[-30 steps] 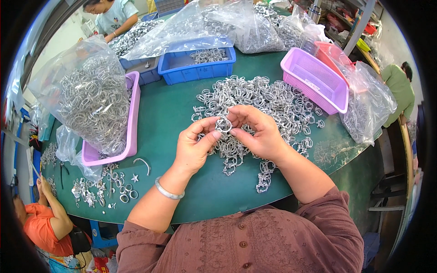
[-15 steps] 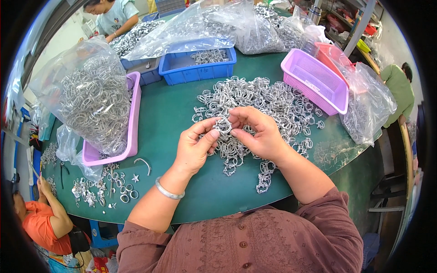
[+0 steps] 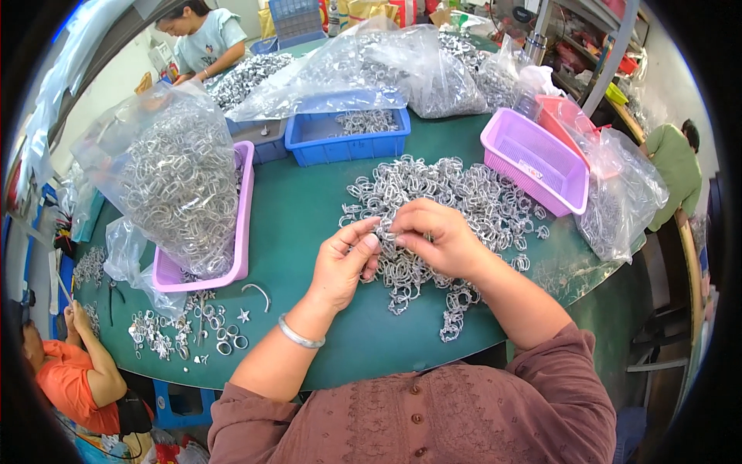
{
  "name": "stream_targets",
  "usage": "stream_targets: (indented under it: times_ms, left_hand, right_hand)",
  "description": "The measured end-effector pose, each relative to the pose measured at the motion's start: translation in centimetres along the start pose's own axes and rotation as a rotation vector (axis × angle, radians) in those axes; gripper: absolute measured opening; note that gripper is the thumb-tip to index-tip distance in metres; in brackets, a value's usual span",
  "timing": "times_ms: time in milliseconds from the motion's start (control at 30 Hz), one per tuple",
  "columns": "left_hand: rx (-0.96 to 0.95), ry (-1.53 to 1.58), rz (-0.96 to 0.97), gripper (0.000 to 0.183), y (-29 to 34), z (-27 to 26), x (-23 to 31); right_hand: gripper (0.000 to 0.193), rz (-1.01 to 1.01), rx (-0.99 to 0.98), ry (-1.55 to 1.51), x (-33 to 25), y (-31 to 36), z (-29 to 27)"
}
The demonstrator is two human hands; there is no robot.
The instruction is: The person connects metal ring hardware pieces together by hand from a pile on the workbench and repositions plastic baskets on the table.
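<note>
Over the near side of a heap of silver-coloured metal rings (image 3: 456, 205), my two hands meet around one small metal ring (image 3: 384, 230). My left hand (image 3: 346, 261) pinches it from the left with thumb and fingertips. From the right, the thumb and forefinger of my right hand (image 3: 439, 241) are closed on the same ring. Fingertips cover most of it, so its shape is only partly visible. A pale bangle (image 3: 301, 332) circles my left wrist. Loose rings from the heap lie just below and beyond my right hand.
At left, a clear bag of rings (image 3: 174, 185) stands in a purple basket (image 3: 244, 224). Small rings and star pieces (image 3: 166, 332) lie near a curved metal strip (image 3: 261, 294). Behind are a blue bin (image 3: 348, 149) and plastic bags; another purple basket (image 3: 533, 182) is right. Other people work nearby.
The view has shifted, so the table things sit lower in the picture. My right fingers have closed in over the ring, which now shows less between my hands.
</note>
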State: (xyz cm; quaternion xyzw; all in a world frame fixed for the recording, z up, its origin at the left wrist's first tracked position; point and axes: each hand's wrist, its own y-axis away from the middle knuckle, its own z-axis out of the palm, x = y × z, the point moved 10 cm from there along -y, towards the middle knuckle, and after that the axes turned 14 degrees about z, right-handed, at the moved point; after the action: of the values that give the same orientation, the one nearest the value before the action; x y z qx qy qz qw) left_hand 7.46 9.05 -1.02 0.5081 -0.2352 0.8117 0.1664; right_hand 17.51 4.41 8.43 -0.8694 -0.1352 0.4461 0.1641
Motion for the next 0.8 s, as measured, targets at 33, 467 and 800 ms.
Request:
stream_targets:
  times_ms: [33,467,800]
  left_hand:
    - [0.052,0.082,-0.006,0.025,-0.1,-0.5,0.1]
    - [0.289,0.442,-0.022,0.019,-1.2,-4.4,-1.1]
    - [0.250,0.427,-0.111,0.014,-0.9,-4.1,-1.7]
  right_hand:
    - [0.014,0.028,-0.015,0.009,0.1,-0.8,-0.1]
    - [0.030,0.373,0.201,0.501,9.1,-15.1,-4.4]
    - [0.031,0.444,0.189,0.401,10.2,-14.9,-5.3]
